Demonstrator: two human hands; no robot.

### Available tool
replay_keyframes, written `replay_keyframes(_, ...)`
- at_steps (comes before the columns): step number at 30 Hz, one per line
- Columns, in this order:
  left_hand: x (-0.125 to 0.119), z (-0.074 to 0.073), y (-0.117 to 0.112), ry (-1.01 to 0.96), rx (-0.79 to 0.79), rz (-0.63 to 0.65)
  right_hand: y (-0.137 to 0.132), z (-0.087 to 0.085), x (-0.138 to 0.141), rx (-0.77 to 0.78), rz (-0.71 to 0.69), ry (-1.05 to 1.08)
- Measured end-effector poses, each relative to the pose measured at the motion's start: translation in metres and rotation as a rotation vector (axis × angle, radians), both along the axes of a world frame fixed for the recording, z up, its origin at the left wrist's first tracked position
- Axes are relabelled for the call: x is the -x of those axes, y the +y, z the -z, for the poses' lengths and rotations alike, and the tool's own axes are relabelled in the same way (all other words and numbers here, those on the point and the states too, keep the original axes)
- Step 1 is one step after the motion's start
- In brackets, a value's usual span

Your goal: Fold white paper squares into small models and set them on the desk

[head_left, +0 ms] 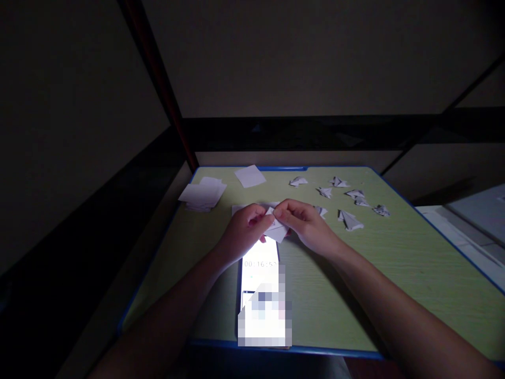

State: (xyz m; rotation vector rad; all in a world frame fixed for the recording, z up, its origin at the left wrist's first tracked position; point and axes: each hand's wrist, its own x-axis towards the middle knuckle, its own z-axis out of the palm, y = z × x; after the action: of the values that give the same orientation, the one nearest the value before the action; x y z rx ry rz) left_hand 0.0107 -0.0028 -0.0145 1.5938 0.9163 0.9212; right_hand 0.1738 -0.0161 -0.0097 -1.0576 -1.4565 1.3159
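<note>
Between both hands, above the middle of the table, is a small piece of folded white paper (277, 231). My left hand (248, 227) pinches its left side, thumb on top. On the other side my right hand (302, 223) grips its upper edge with thumb and fingers. Just below the hands lies a lit phone (258, 273) showing a running-time display, its lower part blurred out. Behind the hands, a flat sheet of paper (238, 207) is partly hidden by them.
A stack of white paper sheets (203, 195) lies at the table's left, with a single square sheet (250, 176) near the back edge. Several folded paper pieces (350, 220) are scattered on the right. The green table (414, 284) has a blue rim; a white surface (473, 226) stands beyond it.
</note>
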Motion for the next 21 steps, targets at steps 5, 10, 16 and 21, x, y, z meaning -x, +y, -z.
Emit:
replay_keyframes(5, 0.0028, -0.0055, 0.0006, 0.046, -0.02, -0.043, -0.0004, -0.0013, -0.0029, 0.008, -0.048, -0.016)
replay_keyframes(10, 0.0058, -0.0056, 0.0027, 0.018, -0.033, -0.076, -0.0003, -0.002, -0.0049, 0.019, -0.088, -0.095)
replay_keyframes(16, 0.0056, -0.006, 0.0022, -0.001, -0.027, -0.059, -0.0004, -0.0025, -0.003, 0.01, -0.073, -0.102)
replay_keyframes(21, 0.0046, -0.0057, 0.002, -0.04, -0.027, -0.1, -0.0002, -0.0004, -0.0013, 0.008, -0.05, -0.126)
